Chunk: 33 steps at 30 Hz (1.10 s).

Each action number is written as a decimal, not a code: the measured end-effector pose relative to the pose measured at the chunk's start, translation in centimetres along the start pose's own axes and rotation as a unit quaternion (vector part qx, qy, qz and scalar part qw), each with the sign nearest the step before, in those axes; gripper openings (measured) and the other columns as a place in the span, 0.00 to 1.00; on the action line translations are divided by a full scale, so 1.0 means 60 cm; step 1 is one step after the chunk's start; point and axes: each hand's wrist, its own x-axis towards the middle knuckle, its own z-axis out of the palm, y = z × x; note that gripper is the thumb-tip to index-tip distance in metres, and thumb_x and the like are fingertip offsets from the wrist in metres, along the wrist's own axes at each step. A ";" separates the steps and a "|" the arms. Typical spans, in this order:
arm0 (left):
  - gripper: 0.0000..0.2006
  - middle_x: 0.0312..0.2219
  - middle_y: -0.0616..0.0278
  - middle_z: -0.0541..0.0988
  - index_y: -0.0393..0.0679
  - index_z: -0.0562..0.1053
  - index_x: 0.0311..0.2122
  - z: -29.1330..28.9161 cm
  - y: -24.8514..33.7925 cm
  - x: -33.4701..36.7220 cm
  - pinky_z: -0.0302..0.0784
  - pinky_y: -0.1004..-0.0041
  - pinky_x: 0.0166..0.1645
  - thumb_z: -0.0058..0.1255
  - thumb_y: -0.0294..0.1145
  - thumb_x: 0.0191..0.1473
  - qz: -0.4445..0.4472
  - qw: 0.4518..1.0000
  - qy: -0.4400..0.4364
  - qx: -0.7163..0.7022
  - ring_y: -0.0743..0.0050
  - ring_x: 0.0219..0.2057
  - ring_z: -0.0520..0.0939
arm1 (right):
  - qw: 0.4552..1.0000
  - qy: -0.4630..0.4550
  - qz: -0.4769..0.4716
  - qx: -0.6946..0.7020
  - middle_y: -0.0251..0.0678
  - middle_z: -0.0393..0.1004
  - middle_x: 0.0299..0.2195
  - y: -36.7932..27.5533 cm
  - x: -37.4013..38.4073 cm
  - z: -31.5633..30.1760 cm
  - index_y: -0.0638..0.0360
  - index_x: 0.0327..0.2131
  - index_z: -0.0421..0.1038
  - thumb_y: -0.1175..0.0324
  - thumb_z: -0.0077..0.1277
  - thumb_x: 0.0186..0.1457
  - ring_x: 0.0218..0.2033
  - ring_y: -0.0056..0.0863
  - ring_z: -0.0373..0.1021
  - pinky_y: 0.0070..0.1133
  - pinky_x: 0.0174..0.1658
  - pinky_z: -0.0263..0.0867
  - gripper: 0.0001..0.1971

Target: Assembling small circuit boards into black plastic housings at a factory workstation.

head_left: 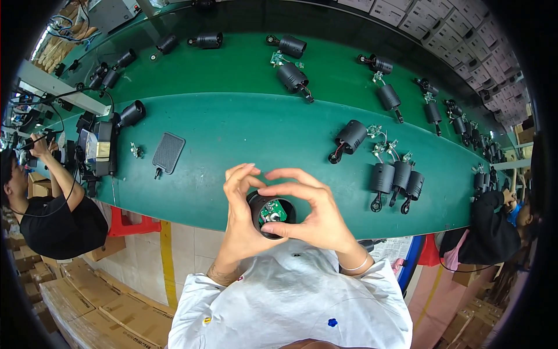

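Note:
A black cylindrical housing [291, 207] is held between both hands near the table's front edge, its open end turned up toward me. Inside sits a green circuit board [269, 210] with small parts on it. My left hand [237, 212] is closed around the left side of the housing. On the other side, my right hand [317, 210] grips it, the thumb at the near rim and the fingers arched over the far side. To the right lie several similar black housings [381, 178] with green circuit boards [381, 150] hanging out on wires.
A grey flat pad [169, 153] and a loose small circuit board [136, 150] lie left on the green table [232, 128]. More black housings [292, 75] line the green strip behind. Co-workers sit left [52, 215] and right [482, 227]. Cartons [110, 302] stand below left.

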 end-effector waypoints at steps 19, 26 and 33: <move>0.51 0.51 0.50 0.58 0.41 0.53 0.58 -0.029 -0.008 0.009 0.68 0.72 0.40 0.62 0.22 0.19 -0.028 0.989 -0.146 -0.021 0.67 0.36 0.67 | 0.998 0.047 -0.045 0.013 0.39 0.80 0.35 -0.009 -0.004 0.019 0.62 0.37 0.78 0.77 0.67 0.29 0.36 0.32 0.76 0.23 0.44 0.71 0.23; 0.52 0.52 0.53 0.57 0.42 0.52 0.58 -0.035 -0.015 0.014 0.68 0.73 0.40 0.62 0.22 0.19 -0.087 0.983 -0.140 -0.080 0.68 0.35 0.67 | 0.998 -0.010 0.037 0.041 0.40 0.77 0.41 -0.004 0.013 0.011 0.62 0.39 0.77 0.78 0.67 0.31 0.45 0.33 0.72 0.24 0.49 0.68 0.24; 0.54 0.53 0.53 0.57 0.43 0.50 0.59 -0.037 -0.026 0.023 0.71 0.75 0.38 0.62 0.22 0.19 -0.077 0.982 -0.130 -0.112 0.69 0.35 0.71 | 0.957 -0.080 0.044 0.275 0.44 0.69 0.51 0.036 0.023 -0.006 0.64 0.47 0.72 0.81 0.61 0.40 0.55 0.35 0.63 0.25 0.55 0.63 0.25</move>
